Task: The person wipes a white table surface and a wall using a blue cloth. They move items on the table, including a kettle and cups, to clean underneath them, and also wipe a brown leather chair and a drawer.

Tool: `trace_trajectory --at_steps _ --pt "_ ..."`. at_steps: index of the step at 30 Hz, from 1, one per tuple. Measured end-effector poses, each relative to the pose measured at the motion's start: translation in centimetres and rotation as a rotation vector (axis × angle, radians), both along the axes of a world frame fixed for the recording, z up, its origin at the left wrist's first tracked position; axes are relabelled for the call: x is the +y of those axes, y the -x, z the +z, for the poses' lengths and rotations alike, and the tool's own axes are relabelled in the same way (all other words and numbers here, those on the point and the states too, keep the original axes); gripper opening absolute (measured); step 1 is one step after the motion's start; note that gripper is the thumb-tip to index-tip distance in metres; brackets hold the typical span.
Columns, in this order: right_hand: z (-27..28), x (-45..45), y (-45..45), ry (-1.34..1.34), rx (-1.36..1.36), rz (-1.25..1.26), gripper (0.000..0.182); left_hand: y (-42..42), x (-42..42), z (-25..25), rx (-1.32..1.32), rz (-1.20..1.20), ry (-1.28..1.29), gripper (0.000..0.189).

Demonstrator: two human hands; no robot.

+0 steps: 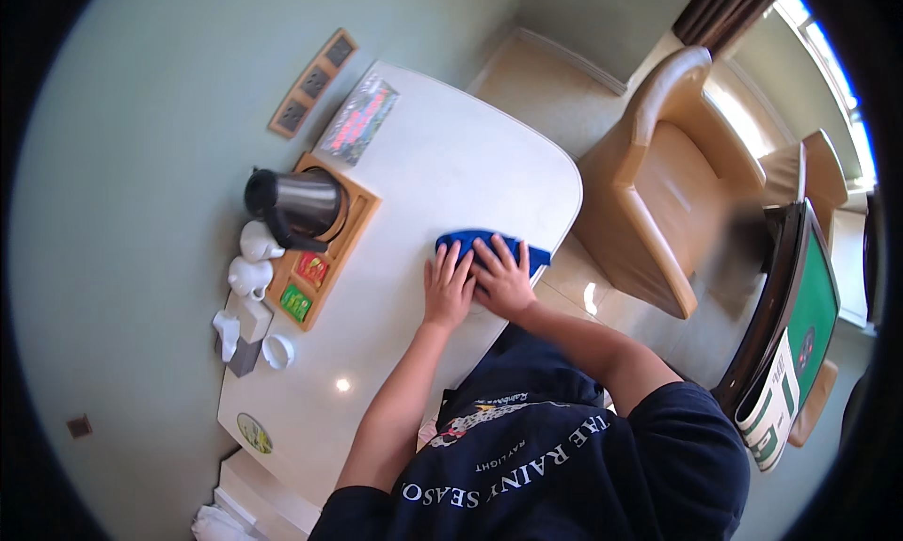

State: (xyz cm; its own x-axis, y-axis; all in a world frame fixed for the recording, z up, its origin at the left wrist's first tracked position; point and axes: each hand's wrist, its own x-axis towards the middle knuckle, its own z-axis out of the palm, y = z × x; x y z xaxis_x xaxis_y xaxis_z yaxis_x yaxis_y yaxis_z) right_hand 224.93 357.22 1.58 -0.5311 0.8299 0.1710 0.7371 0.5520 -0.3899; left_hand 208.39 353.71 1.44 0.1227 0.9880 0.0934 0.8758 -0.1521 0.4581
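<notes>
A folded dark blue cloth (457,237) lies on the white tabletop (465,153), close to its rounded edge. My left hand (449,287) holds the cloth down, palm down, fingers pointing away from me. Beside it, my right hand (504,280) also presses on the cloth with its fingers somewhat spread. The two hands almost meet at the thumbs. A pointed end of the cloth sticks out to the right of my right hand, by the table edge. Whatever part of the cloth lies under the palms is hidden.
Along the wall stand a wooden tray (355,220) with an electric kettle (307,199) and sachets, white cups (250,276), a tissue box (247,329), a white ashtray (278,351) and a printed box (360,121). A tan armchair (670,181) stands right of the table, near a green-topped table (811,287).
</notes>
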Motion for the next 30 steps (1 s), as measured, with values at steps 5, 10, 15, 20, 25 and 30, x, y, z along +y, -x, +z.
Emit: trace_trajectory --at_steps 5,10,15,20,25,30 --pt "0.8 -3.6 5.6 0.018 0.018 0.425 0.051 4.9 -10.4 0.5 0.069 0.309 0.121 0.054" --pt "0.6 -0.9 9.0 0.056 -0.052 0.55 0.049 6.1 -9.0 0.4 -0.006 0.462 0.079 0.052" --pt "-0.1 6.5 8.6 0.008 -0.012 0.466 0.054 6.8 -1.2 0.5 -0.004 0.359 -0.02 0.047" --pt "-0.6 18.6 6.1 -0.034 0.038 0.123 0.052 7.3 11.3 5.2 0.028 0.485 -0.136 0.066" --pt "-0.6 27.5 7.8 -0.037 0.003 -0.004 0.053 12.1 22.9 6.7 0.177 0.725 -0.137 0.081" --pt "-1.1 26.5 12.7 0.033 0.017 0.377 0.054 17.3 27.8 5.4 0.266 0.774 0.006 0.065"
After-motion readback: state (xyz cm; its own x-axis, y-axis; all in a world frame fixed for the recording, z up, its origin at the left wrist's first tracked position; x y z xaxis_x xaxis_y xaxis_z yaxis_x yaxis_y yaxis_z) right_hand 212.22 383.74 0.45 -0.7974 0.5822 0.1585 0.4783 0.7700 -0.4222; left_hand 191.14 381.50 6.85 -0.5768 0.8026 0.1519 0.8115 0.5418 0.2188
